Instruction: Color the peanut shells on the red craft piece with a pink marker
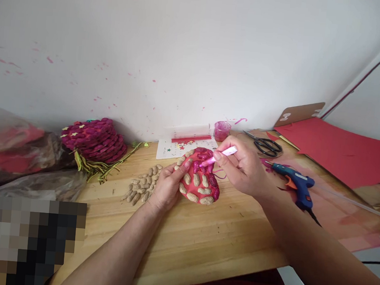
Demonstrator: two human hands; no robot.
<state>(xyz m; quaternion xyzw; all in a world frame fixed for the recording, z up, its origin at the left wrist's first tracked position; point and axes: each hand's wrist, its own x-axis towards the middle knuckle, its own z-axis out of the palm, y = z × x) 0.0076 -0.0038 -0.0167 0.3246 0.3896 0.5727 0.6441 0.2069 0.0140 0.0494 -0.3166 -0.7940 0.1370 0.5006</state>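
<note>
My left hand grips a red piece by its left edge, thumb on top. Whole peanuts in their shells are fixed all over it. Those along its upper and right side are coated in glossy magenta paint, while the lower and left ones stay bare tan. In my right hand is a slim paintbrush with a white-pink handle, pinched between thumb and fingers. Its pink tip touches the peanuts near the top middle of the piece. A loose heap of unpainted peanuts lies left of my left hand.
A stack of magenta peanut pieces stands at the left beside plastic bags. Behind are a cup of magenta paint and a white sheet with small stars. Black scissors, a blue glue gun and red sheets lie right.
</note>
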